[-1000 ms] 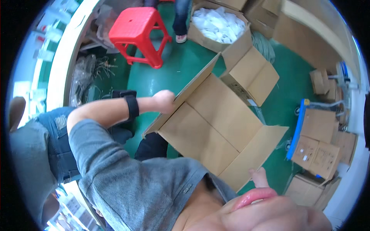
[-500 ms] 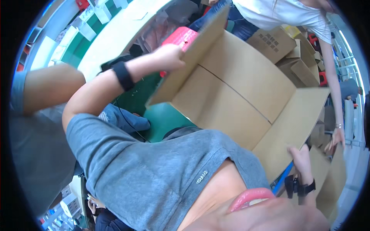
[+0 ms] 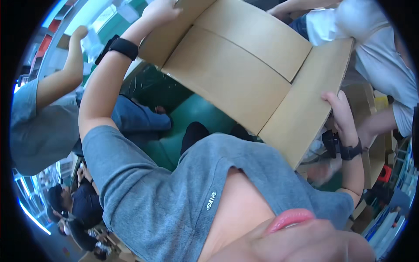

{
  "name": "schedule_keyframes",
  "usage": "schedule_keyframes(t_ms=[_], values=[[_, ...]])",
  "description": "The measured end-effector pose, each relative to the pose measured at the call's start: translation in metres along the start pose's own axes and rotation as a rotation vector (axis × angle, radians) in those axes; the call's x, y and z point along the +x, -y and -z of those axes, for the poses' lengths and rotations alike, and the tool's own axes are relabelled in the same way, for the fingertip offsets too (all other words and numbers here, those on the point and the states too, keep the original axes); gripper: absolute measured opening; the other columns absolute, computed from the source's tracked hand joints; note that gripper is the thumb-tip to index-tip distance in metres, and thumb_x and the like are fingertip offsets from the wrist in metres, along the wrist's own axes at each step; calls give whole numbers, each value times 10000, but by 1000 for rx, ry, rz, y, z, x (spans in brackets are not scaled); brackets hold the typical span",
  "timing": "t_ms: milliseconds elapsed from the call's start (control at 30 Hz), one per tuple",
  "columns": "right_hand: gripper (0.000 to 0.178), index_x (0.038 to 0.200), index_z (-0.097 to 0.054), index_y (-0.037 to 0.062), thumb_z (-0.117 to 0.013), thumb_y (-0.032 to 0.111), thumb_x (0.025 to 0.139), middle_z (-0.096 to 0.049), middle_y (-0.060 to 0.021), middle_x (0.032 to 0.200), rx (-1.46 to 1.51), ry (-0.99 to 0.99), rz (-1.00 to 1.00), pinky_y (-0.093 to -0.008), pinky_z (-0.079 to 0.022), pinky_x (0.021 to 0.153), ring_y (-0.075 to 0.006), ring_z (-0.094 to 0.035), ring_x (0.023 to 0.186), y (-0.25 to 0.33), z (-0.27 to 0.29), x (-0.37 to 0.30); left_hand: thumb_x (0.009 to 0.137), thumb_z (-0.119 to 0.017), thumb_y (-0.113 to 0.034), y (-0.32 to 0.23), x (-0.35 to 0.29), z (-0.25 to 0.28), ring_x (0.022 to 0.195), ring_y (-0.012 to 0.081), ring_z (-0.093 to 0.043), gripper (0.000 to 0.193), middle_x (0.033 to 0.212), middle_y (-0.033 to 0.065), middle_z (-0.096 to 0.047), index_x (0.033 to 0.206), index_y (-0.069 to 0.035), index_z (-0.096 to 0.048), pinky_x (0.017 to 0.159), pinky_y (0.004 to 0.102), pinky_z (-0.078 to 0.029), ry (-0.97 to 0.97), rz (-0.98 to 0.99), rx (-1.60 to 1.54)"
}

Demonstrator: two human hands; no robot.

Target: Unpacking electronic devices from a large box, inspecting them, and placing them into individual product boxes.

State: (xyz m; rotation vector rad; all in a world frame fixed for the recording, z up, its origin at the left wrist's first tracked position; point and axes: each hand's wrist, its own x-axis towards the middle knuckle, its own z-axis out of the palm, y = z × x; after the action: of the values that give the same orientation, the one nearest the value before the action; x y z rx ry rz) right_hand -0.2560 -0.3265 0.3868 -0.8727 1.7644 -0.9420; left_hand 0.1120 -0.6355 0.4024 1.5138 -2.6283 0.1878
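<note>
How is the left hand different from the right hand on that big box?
The left hand grips the cardboard box's left panel; the right hand grips its right panel. The left hand is up at the picture's top edge, while the right hand is lower. Both arms wear a black band near the wrist.

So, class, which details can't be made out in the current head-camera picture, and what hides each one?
All in the head view:
1. Outer faces of the cardboard box: hidden by its own panels.
2. The box's far upper left: cut off by the picture's top edge.
3. How the right hand grips behind the right flap: the flap hides it.
4. Co-worker's hand: blurred.
</note>
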Motion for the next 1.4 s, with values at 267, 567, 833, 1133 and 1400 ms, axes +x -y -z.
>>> schedule_keyframes(t_ms=[267,567,833,1133,1400], values=[[340,832,-566,-39,-464,284,856,-569,-37,711,-168,29,138,-218,-398,540,-77,-516,580,9,-13,12,686,-616,-298,16,1,24,665,371,-580,340,688,249,-571,742,38,-609,596,406,-449,-18,81,-120],[493,1152,-451,-52,-215,332,952,-546,-135,1073,14,-389,385,-294,-378,883,-193,-530,971,-39,-67,-10,757,-557,-364,38,8,-5,673,330,-576,408,708,217,-589,787,41,-602,650,387,-446,38,-65,-351],[439,1215,-384,5,-285,327,934,-465,-133,1185,563,-536,416,-334,-381,889,-210,-467,1070,-85,-176,-51,787,-578,-279,7,-67,40,1139,343,-404,562,1269,200,-394,1270,-76,-376,908,412,-356,-457,-314,86],[373,1143,-466,43,-371,317,908,-553,-102,1072,956,-349,-127,-329,-468,773,-192,-551,949,-143,-171,-27,842,-475,-315,-26,-339,-219,899,342,-561,330,912,221,-591,992,-37,-570,751,396,-454,693,-82,-773],[234,986,-542,78,-477,246,837,-595,-104,840,-534,148,197,-326,-472,614,-236,-589,736,-181,-220,-11,850,-444,-407,-9,-349,-230,892,360,-559,422,921,198,-603,949,-19,-575,768,433,-444,561,173,-626]])
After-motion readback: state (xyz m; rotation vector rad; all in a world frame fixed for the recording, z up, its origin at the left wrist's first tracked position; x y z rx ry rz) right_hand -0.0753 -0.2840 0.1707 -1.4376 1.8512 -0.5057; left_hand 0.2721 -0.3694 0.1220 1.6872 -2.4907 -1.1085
